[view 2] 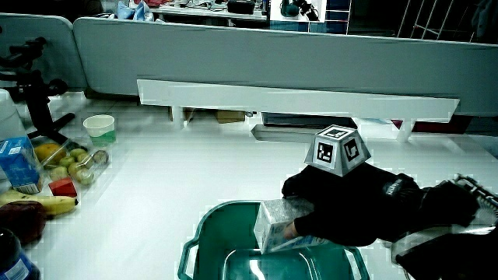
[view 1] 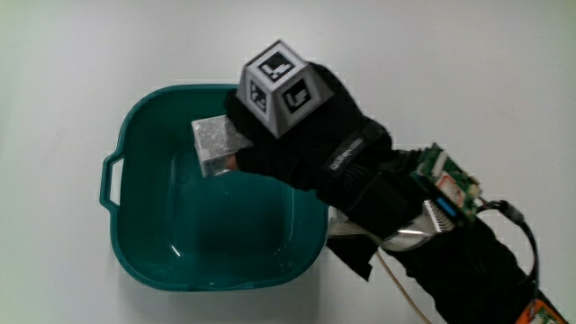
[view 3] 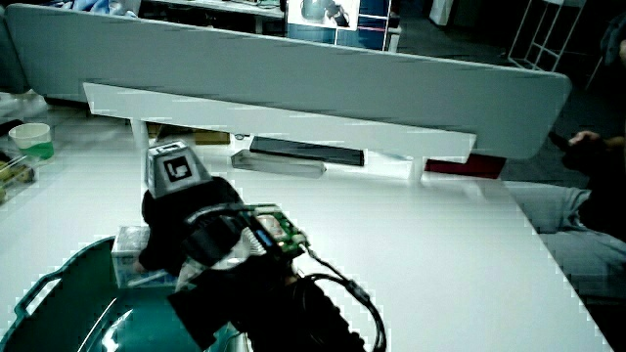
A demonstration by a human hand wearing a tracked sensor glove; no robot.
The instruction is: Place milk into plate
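A small grey milk carton (view 1: 213, 144) is held over the inside of a teal basin-like plate (view 1: 144, 261) with handles. The gloved hand (view 1: 310, 148) has its fingers curled around the carton, the patterned cube (view 1: 281, 85) on its back. In both side views the carton (view 2: 280, 224) (view 3: 132, 249) hangs just above the plate's rim (view 2: 204, 233) (view 3: 39, 284), gripped by the hand (view 2: 350, 204) (view 3: 181, 230). The carton's underside and the fingertips are hidden by the glove.
At the table's edge in a side view stand a blue carton (view 2: 17, 163), a banana (view 2: 39, 202), a clear box of fruit (view 2: 74, 163) and a small cup (view 2: 99, 126). A low partition (view 2: 296, 58) closes the table.
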